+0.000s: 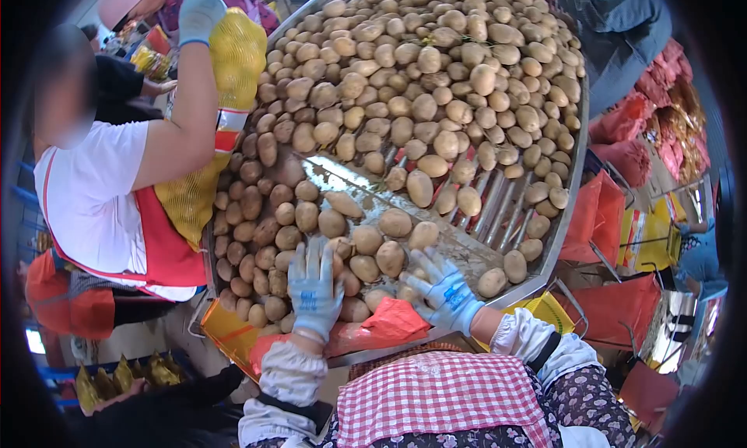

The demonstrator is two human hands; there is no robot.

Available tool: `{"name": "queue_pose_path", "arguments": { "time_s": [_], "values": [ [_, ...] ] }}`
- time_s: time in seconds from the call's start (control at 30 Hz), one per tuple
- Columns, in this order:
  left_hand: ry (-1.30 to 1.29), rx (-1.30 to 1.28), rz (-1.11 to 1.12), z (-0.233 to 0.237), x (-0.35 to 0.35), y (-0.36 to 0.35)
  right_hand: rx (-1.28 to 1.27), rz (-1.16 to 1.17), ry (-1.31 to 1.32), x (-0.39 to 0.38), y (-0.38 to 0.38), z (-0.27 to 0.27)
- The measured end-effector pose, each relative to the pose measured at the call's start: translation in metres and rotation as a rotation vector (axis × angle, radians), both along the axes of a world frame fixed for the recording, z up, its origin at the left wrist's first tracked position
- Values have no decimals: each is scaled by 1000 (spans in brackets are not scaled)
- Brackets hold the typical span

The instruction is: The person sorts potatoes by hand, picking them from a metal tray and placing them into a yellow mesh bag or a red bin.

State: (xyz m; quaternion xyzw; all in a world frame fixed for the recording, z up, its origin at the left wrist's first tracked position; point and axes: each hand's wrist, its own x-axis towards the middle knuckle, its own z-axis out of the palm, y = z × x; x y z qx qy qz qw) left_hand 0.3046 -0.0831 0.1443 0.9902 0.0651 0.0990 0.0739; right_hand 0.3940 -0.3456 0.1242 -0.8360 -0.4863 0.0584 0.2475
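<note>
Many potatoes (420,105) cover a large metal-rimmed sorting table (545,273). My left hand (315,288), in a light blue glove, lies with its fingers stretched out against potatoes near the front edge. My right hand (445,291), gloved the same way, has its fingers spread beside the potatoes, over the bare metal surface. Between my wrists, a red plastic bag (389,323) lies along the front edge, under several potatoes. Metal rollers (494,203) show between the potatoes at the right.
At the left, a co-worker in a white shirt (101,191) and red apron lifts a yellow mesh bag (233,66) with a gloved hand. Red crates (595,218) and a yellow bag (650,234) stand at the right. Another person's denim sleeve (622,43) is at the upper right.
</note>
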Motion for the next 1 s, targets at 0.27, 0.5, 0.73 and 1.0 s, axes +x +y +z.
{"name": "queue_pose_path", "arguments": {
  "time_s": [0.27,0.5,0.73,1.0],
  "values": [
    [136,103,465,-42,21,88,-165,-87,-54,39,42,6],
    [137,-42,159,-27,-18,20,53,-93,-80,57,105,24],
    [16,-879,69,13,-14,27,-13,-3,761,71,146,35],
    [-199,-978,19,14,26,12,316,-194,980,39,139,63]
  ]
}}
